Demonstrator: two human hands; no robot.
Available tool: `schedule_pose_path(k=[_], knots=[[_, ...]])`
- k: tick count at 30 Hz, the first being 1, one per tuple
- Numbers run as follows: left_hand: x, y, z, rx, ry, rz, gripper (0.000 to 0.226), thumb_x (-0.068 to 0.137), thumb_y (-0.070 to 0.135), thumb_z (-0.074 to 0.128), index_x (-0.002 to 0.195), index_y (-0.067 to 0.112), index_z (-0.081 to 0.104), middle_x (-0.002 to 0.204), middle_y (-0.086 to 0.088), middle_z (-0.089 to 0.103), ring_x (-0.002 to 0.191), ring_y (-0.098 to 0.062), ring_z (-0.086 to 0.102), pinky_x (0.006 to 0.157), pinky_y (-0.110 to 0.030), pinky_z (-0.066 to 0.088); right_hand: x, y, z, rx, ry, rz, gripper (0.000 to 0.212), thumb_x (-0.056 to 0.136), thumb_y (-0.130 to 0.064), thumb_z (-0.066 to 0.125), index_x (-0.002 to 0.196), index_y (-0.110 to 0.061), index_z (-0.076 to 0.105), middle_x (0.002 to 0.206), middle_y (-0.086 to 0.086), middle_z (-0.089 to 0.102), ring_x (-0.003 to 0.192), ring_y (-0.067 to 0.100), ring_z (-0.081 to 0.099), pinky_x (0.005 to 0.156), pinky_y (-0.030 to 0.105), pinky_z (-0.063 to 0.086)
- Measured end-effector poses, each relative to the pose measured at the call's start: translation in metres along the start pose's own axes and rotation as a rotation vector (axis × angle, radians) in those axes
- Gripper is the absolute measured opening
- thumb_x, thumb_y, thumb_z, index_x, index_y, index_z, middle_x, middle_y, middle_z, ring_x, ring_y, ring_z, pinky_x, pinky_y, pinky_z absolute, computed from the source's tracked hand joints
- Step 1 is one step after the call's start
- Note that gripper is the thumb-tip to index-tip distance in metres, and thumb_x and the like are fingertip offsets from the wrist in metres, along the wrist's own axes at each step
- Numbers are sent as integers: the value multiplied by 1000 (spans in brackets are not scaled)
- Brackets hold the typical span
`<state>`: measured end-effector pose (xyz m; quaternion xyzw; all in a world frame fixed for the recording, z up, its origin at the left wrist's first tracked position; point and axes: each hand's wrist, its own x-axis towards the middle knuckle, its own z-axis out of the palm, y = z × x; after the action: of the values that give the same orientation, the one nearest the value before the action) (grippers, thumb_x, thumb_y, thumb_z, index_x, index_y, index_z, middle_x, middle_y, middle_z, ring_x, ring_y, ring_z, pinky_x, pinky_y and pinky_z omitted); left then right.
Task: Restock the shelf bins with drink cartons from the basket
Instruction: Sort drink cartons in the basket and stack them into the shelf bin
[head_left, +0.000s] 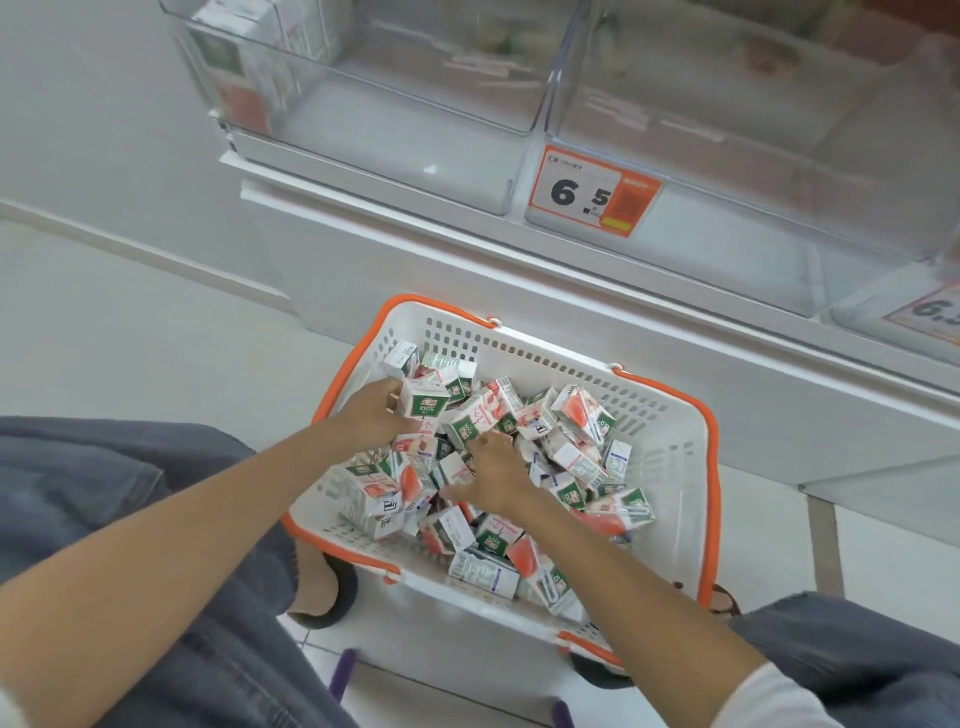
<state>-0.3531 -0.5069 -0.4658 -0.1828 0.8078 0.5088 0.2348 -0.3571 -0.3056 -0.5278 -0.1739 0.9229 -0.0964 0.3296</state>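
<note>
White basket (670, 467) with orange rim stands on the floor (130, 338) below the shelf (519, 270), loaded with loose drink cartons (576, 415). Left grip (371, 410) is closed around one carton (423, 402) at the pile's far-left side. Right grip (493, 470) rests among the cartons at mid-pile; whether it holds one cannot be told. Clear shelf bins (395, 104) sit above, with a few cartons at the left bin's left end.

basket (670, 462): white plastic with many holes, orange plastic rim, smooth
drink cartons (576, 415): printed paperboard, a little glossy
shelf bins (545, 98): clear plastic, shiny
price tag (592, 192): printed paper, orange border
shelf (467, 249): white, smooth
trousers (104, 467): grey-blue denim cloth, matt
</note>
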Motion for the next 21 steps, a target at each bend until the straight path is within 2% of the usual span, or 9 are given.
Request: schedule_pose_path(k=[3, 6, 7, 9, 11, 13, 17, 19, 21], knots=[[1, 2, -3, -70, -4, -20, 40, 88, 11, 67, 123, 8, 50, 104, -9, 56, 81, -25, 59, 60, -35, 53, 1, -4, 16, 4, 133, -47, 43, 82, -50, 68, 103, -14, 62, 110, 5, 52, 110, 23, 43, 97, 37, 36], [4, 3, -7, -258, -21, -92, 46, 89, 9, 66, 129, 15, 45, 123, -12, 52, 104, -29, 63, 74, -42, 60, -5, -3, 7, 355, 152, 12, 24, 84, -34, 71, 103, -19, 65, 89, -11, 58, 82, 8, 57, 79, 28, 52], [5, 3, -8, -319, -19, -95, 46, 90, 8, 65, 129, 16, 44, 126, -14, 50, 107, -30, 62, 71, -41, 61, -6, -1, -2, 491, 178, 39, 22, 85, -29, 72, 104, -20, 66, 88, -12, 62, 80, 7, 62, 75, 27, 55], [6, 4, -11, -402, -7, -85, 46, 91, 10, 64, 132, 16, 42, 131, -14, 48, 107, -30, 63, 66, -36, 61, -11, 2, -28, 661, 247, 43, 25, 85, -23, 72, 108, -19, 65, 97, -9, 68, 88, 10, 65, 81, 28, 56], [8, 8, -13, -476, 0, -85, 49, 93, 11, 62, 136, 17, 39, 136, -12, 47, 110, -30, 61, 71, -38, 60, -15, 3, -61, 807, 277, -6, 37, 84, -17, 73, 119, -19, 63, 108, -6, 68, 98, 10, 64, 91, 31, 54], [7, 15, -16, -540, -20, -82, 44, 95, 12, 60, 134, 20, 42, 134, -13, 52, 106, -26, 62, 73, -38, 60, -21, 0, -96, 962, 276, -95, 50, 84, -15, 74, 129, -25, 58, 116, -1, 66, 103, 13, 65, 93, 28, 53], [-4, 40, -21, -755, -198, -78, 38, 94, 25, 61, 131, 22, 52, 122, -16, 62, 94, -28, 66, 82, -44, 58, -30, -20, -142, 1128, 227, -260, 50, 85, -3, 71, 132, -14, 57, 121, 15, 67, 108, 28, 66, 94, 37, 55], [-12, 52, -25, -807, -324, -16, 48, 84, 37, 72, 128, 24, 57, 117, -12, 64, 97, -29, 67, 83, -42, 57, -32, -33, -154, 1122, 224, -292, 48, 86, -1, 69, 132, -9, 57, 120, 18, 66, 107, 28, 65, 93, 37, 55], [-18, 60, -29, -724, -378, 72, 69, 73, 29, 83, 133, 27, 50, 122, -11, 65, 108, -29, 66, 89, -41, 54, -35, -41, -167, 1137, 202, -314, 46, 88, 0, 66, 132, -8, 56, 119, 21, 65, 101, 26, 65, 90, 33, 55]])
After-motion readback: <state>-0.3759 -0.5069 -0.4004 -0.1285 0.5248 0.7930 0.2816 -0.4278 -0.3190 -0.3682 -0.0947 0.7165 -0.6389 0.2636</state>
